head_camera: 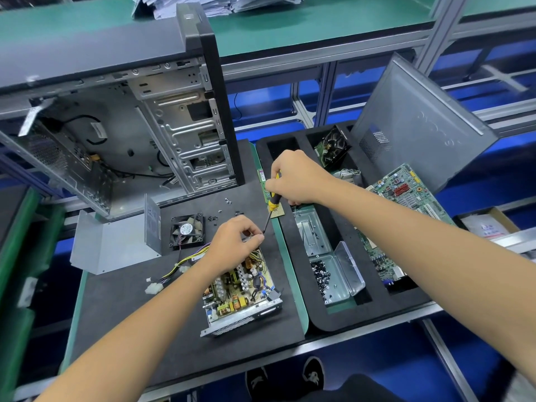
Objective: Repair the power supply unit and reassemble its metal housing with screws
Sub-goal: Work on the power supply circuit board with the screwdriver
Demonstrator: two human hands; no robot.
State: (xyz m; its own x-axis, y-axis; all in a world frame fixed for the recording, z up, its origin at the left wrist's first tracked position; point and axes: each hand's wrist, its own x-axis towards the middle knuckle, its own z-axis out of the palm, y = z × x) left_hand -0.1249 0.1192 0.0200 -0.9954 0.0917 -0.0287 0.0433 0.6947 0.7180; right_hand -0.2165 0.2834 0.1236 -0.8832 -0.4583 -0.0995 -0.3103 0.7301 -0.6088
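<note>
Right hand (293,181) gripping yellow-black screwdriver (272,202), tip down at left hand (236,242). Left fingers pinching at tip, something small there, too small to tell. Under left hand, open power supply unit (240,288) on dark tabletop (145,314). Beside: fan (187,230), metal cover (116,242), loose screws (229,202).

We see a big open grey metal computer case (121,126), a green circuit board (406,195), and white paper stacks (220,5).

free: bare mat (139,309) left of power supply (240,288) | blocked: fan (187,230), loose screws (229,202) behind it
</note>
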